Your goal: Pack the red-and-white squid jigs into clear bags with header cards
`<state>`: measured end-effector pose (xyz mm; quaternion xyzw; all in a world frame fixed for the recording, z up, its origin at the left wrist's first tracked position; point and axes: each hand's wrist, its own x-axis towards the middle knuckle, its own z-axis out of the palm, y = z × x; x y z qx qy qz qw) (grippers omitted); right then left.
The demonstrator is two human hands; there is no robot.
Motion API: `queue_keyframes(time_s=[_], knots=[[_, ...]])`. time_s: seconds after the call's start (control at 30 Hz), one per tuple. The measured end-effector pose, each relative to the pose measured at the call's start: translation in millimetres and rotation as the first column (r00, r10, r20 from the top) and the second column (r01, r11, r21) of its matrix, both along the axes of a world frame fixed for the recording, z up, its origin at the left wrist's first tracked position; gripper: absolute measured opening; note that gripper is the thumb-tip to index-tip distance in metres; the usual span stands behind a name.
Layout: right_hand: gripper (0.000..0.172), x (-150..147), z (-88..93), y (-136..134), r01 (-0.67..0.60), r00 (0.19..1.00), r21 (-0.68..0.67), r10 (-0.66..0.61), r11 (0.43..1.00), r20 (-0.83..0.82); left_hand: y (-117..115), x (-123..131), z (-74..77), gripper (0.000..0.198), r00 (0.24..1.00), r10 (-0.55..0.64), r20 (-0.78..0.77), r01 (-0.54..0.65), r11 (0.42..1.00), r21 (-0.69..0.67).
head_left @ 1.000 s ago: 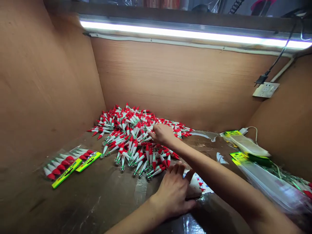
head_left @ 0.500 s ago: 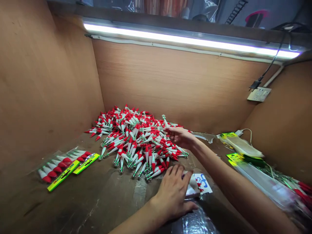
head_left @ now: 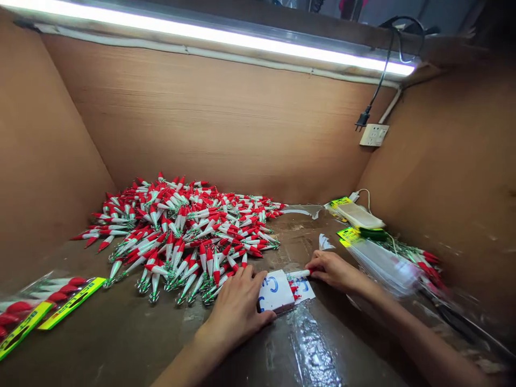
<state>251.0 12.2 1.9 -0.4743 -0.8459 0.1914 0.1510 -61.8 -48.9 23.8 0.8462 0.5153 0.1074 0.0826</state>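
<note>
A small white block (head_left: 278,293) with blue handwriting lies on the tabletop. My left hand (head_left: 237,301) grips its left side, with the thumb at the near edge. My right hand (head_left: 332,270) pinches a red-and-white fishing lure (head_left: 300,274) at the block's right side; the lure lies level, pointing at the block. Several red lure tips (head_left: 295,290) stick out of the block's right side, over a white card (head_left: 307,293) with blue marks. Beyond my left hand spreads a large pile of red-and-white lures (head_left: 189,226) with green hook crowns.
Packed lures with yellow labels (head_left: 72,303) lie at the left. To the right are stacked clear sleeves with yellow headers (head_left: 382,263) and more lures (head_left: 429,263). A wooden back wall (head_left: 226,123) and side walls close in the table. A plug (head_left: 363,119) hangs beside a socket (head_left: 374,135).
My right hand has come down from the pile's right edge to the block, bringing a lure. My left hand now holds the block's left side. The view has turned right.
</note>
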Motion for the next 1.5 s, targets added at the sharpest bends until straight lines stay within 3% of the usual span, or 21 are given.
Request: queue_keyframes(time_s=[0.1, 0.23, 0.4, 0.53, 0.63, 0.7, 0.83, 0.93, 1.07, 1.23, 1.5], knots=[[0.021, -26, -3.0, -4, -0.055, 0.998, 0.085, 0.057, 0.995, -0.019, 1, 1, 1.2, 0.066, 1.0, -0.012, 0.008, 0.012, 1.0, -0.014], [0.021, -53, -12.1, -7, -0.122, 0.982, 0.081, 0.132, 0.989, -0.137, 2, 2, -2.8, 0.067, 1.0, -0.01, 0.015, 0.01, 1.0, -0.023], [0.023, -53, -19.3, -7, -0.195, 0.955, 0.021, 0.195, 0.981, -0.224, -1, 2, -6.5, 0.07, 0.999, -0.012, 0.049, 0.013, 1.0, -0.017], [0.02, -42, -0.3, 10, -0.259, 0.949, -0.112, 0.23, 0.959, -0.216, -5, 3, -6.6, 0.083, 0.998, 0.0, 0.062, -0.001, 1.0, 0.012], [0.019, -55, 29.9, 34, -0.126, 0.971, 0.016, 0.126, 0.992, -0.204, -7, 4, -5.0, 0.096, 0.996, 0.007, 0.09, -0.012, 0.999, 0.052], [0.02, -83, 53.7, 51, -0.063, 0.973, 0.199, 0.105, 0.978, -0.204, -9, 5, -3.3, 0.096, 0.994, -0.002, 0.112, -0.006, 0.997, 0.076], [0.02, -172, 96.2, 79, -0.181, 0.978, 0.402, 0.208, 0.897, -0.023, -10, 8, -1.9, 0.09, 0.99, -0.031, 0.14, 0.014, 0.993, 0.12], [0.028, -240, 116.8, 101, -0.116, 0.977, 0.399, 0.032, 0.909, 0.211, -11, 10, -2.9, 0.089, 0.988, -0.035, 0.152, 0.014, 0.99, 0.139], [0.026, -294, 128.2, 133, -0.045, 0.952, 0.333, -0.061, 0.942, 0.3, -13, 10, -3.4, 0.082, 0.983, -0.04, 0.179, 0.011, 0.988, 0.155], [0.02, -303, 132.1, 151, -0.099, 0.931, 0.281, -0.011, 0.955, 0.365, -14, 11, -4.4, 0.085, 0.977, -0.037, 0.208, 0.003, 0.987, 0.161], [0.024, -286, 127.4, 123, -0.16, 0.953, 0.486, 0.006, 0.859, 0.303, -12, 10, -6.7, 0.083, 0.974, -0.069, 0.217, 0.03, 0.984, 0.177]])
